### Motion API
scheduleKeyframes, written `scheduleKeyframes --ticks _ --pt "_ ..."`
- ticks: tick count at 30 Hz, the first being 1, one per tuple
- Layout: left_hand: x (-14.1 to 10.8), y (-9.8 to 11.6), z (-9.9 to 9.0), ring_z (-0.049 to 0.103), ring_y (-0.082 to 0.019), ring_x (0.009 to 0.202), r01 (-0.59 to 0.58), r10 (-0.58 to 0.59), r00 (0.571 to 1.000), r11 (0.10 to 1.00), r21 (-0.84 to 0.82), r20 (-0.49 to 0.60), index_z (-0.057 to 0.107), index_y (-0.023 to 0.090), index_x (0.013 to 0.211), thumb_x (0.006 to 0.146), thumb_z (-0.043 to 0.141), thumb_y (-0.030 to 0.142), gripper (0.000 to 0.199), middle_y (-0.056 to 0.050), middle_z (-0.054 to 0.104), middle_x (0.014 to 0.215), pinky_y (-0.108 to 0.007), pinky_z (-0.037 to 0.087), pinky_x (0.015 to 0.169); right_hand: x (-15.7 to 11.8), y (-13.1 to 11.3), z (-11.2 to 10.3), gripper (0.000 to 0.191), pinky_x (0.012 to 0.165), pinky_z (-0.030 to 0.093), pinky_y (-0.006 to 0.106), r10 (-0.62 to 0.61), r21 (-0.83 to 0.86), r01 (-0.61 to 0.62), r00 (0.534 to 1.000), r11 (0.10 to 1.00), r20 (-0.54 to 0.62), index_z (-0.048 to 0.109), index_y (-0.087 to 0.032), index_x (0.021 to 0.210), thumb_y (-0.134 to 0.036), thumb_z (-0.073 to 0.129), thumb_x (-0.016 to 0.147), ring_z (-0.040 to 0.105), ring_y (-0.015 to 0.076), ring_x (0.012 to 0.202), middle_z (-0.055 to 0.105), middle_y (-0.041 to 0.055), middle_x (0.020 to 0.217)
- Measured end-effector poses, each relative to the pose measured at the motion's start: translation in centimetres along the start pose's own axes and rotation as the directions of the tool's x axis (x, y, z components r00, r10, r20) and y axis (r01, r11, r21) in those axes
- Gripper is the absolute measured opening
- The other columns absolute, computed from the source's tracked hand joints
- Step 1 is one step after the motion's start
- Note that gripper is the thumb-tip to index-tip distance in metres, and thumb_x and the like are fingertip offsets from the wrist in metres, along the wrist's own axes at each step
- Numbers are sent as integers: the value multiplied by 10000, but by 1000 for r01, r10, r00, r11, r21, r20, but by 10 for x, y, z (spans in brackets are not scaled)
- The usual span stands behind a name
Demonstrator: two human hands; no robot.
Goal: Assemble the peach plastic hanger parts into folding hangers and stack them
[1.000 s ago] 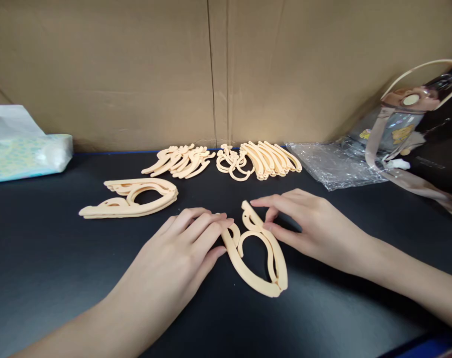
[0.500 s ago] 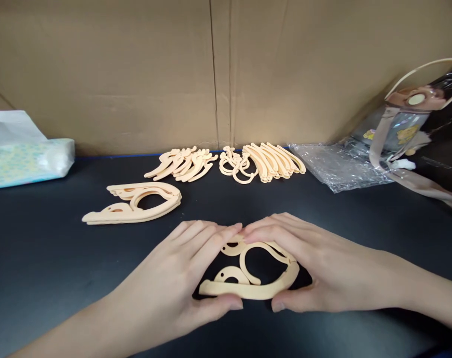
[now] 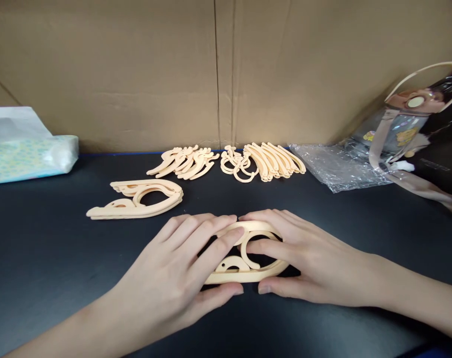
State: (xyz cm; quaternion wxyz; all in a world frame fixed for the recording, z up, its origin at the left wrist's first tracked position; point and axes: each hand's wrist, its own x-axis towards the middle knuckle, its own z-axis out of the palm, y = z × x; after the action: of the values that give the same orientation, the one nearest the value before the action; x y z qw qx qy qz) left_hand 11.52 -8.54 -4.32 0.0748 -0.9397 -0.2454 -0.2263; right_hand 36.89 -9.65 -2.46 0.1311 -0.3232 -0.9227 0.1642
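A beige folding clothes hanger [image 3: 248,276], folded up with its hook curled in the middle, lies low over the black table between my hands. My left hand [image 3: 190,263] grips its left end, fingers over the far arm and thumb along the near side. Around its right, jointed end closes my right hand [image 3: 308,258], the index finger reaching across the round hook and the thumb at the near edge. Fingers cover parts of both hanger ends. Left of and beyond my hands rests a small stack of similar folded hangers [image 3: 162,206].
Along the back lie loose curved arm pieces [image 3: 188,161], a few hooks [image 3: 244,171] and a row of longer arms [image 3: 272,161]. Clear plastic wrap [image 3: 333,169] and a strapped bottle [image 3: 401,132] are at right, a tissue pack [image 3: 32,154] at left. Cardboard [image 3: 136,74] stands behind.
The hanger has shifted slightly away from me, and its arms look pressed level. My right index finger has moved down from the far arm onto the hook area; both hands keep hold.
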Motion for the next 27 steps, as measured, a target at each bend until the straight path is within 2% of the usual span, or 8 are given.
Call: scheduleKeyframes --ticks 9,15,21,27 --pt "2 0 -2 549 -270 1156 -12 12 1000 1000 14 17 540 136 1312 1016 514 371 379 -124 639 1303 -397 365 958 0 2 0 319 1089 422 388 8 0 -8 1000 1000 12 659 -188 1200 -332 682 917 469 225 1321 505 131 1415" --pt "1 -1 -1 572 -279 1141 -17 17 1000 999 30 -1 540 133 1322 1008 521 373 395 -129 646 1312 -406 384 944 0 1 1 242 1086 438 406 2 -12 -2 1000 1000 -7 661 -187 1128 -312 672 920 473 241 1335 493 148 1426" --pt "1 -3 1 573 -281 1121 -46 47 999 999 22 -20 552 99 1308 984 562 358 415 -141 651 1289 -407 378 938 0 1 0 302 1099 429 441 0 -25 0 1000 1000 -1 652 -191 1193 -330 662 925 461 257 1356 486 155 1448" --pt "3 -3 0 571 -283 1116 -45 45 999 999 4 -23 551 90 1300 979 562 358 418 -144 648 1268 -401 372 921 -1 1 0 321 1119 395 413 5 -28 -5 1000 1000 -3 646 -179 1193 -370 655 935 416 243 1394 478 157 1454"
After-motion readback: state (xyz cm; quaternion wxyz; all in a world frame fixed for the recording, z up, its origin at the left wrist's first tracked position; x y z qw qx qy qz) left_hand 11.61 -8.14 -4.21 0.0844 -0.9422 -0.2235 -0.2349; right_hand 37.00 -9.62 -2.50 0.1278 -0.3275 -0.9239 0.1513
